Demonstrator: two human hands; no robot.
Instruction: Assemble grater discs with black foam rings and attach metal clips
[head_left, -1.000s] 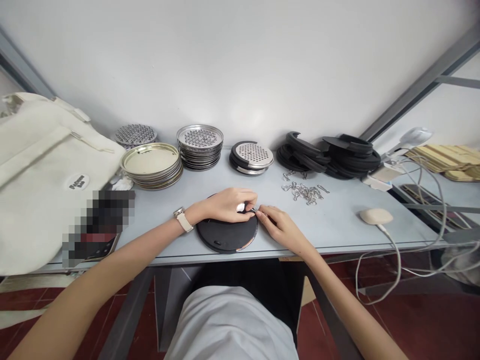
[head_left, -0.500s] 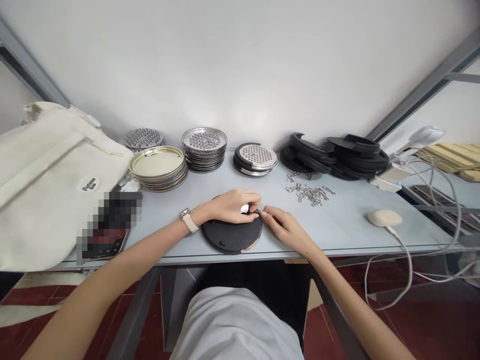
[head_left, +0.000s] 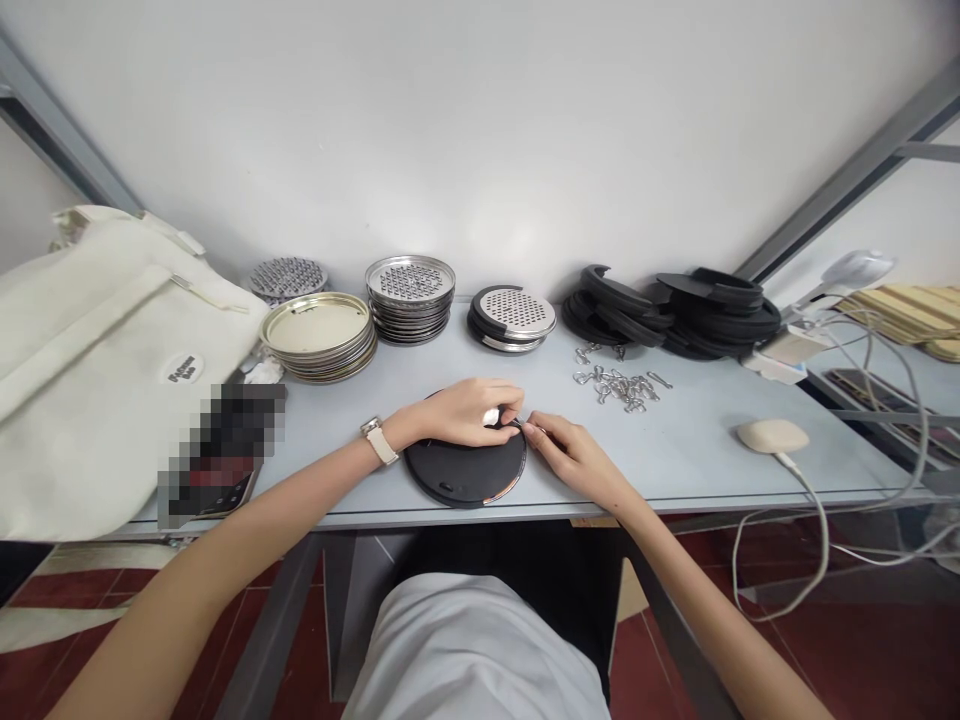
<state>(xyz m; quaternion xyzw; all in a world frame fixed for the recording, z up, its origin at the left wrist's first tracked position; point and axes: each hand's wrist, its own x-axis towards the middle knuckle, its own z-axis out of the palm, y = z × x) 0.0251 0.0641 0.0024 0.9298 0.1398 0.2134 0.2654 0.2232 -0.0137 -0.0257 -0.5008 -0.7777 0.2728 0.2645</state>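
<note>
A person's right hand [head_left: 566,450] pinches a slim metal piece [head_left: 520,424], thumb and forefinger drawn together on it, at the far right edge of a round black disc [head_left: 465,475] lying flat near the front of a gray tabletop [head_left: 330,430]. The left hand [head_left: 476,415], a pale-strapped watch [head_left: 379,441] at its wrist, lies across the disc with its fingers curled near the same edge; whether they clamp anything cannot be told. Beyond the right hand, small metal clips [head_left: 619,388] lie scattered in front of a heap of curved black pieces [head_left: 611,315]. Along the wall, from the center leftward, stand black-rimmed perforated discs [head_left: 517,312], a stack of metal grater plates [head_left: 411,300] and a stack of gold-toned lids [head_left: 319,340], with a cream bag [head_left: 97,390] at far left and a corded white device [head_left: 774,436] at right
</note>
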